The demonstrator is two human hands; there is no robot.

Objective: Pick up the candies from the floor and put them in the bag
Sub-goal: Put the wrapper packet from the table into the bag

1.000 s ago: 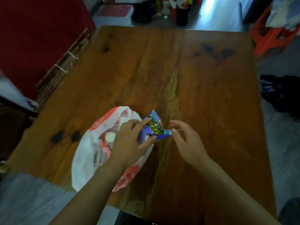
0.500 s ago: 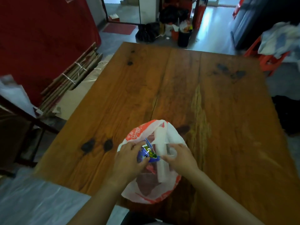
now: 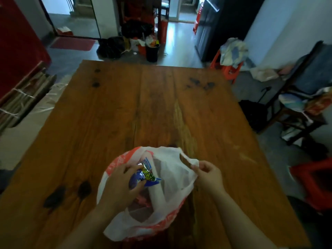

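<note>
– 2 hands are working at the near edge of the brown wooden table (image 3: 125, 105). What is the left hand (image 3: 120, 184) doing?
– Curling fingers and thumb round a blue crinkly candy packet with green and yellow lettering (image 3: 145, 176), gripping it tight.
– Where is the packet sitting?
– It is hanging right at the mouth of the thin white and orange plastic bag (image 3: 172, 169), on the left side, not dropped in.
– Right hand (image 3: 209, 174)?
– Pinching the bag's white handle loop between thumb and fingers, holding the mouth wide. Bag is lying on the table between both forearms.
</note>
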